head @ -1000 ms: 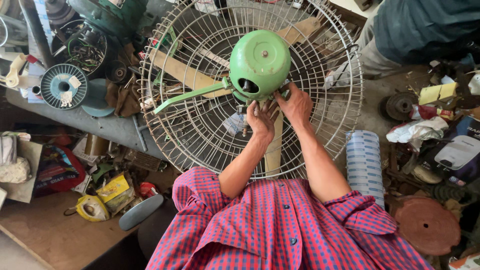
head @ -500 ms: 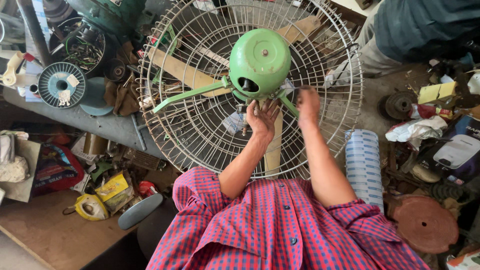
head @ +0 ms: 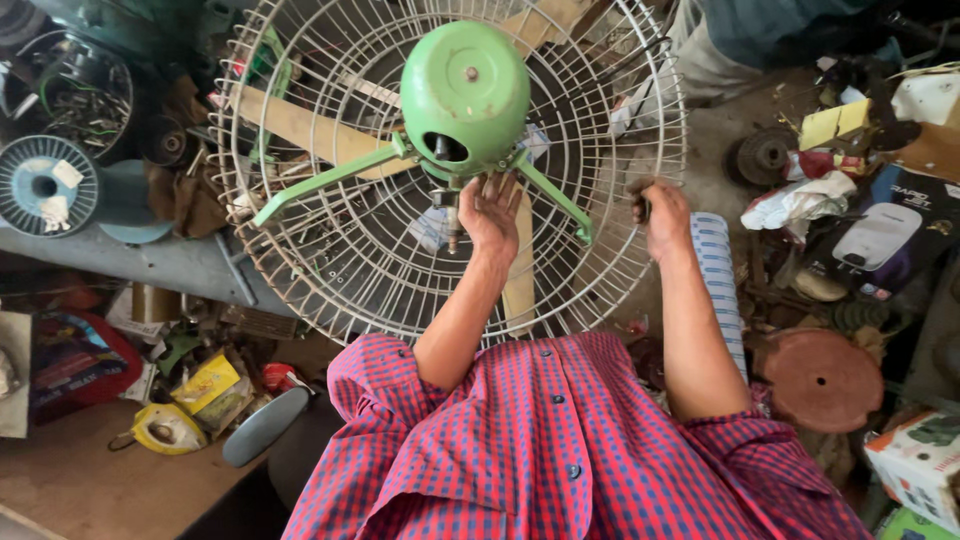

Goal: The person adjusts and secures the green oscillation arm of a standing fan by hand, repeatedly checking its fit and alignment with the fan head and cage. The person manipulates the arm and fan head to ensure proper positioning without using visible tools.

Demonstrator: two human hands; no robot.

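Observation:
A round wire fan guard (head: 300, 250) lies in front of me, with a green motor housing (head: 465, 90) at its centre on green struts (head: 320, 182). A short metal shaft (head: 452, 215) sticks out below the housing. My left hand (head: 492, 212) is palm up, with its fingertips against the housing's lower edge, right beside the shaft. My right hand (head: 662, 215) is off to the right over the guard's rim, closed in a fist on a small dark object that I cannot identify.
A wooden plank (head: 300, 128) lies under the guard. Wire spools (head: 42, 185) and metal parts crowd the grey bench at the left. A rust-coloured disc (head: 822, 378), boxes and rags lie at the right. Another person (head: 760, 30) stands at the top right.
My right hand has left the motor housing and moved right to the guard's rim, closed in a fist. My left hand stays under the housing. The view has moved closer.

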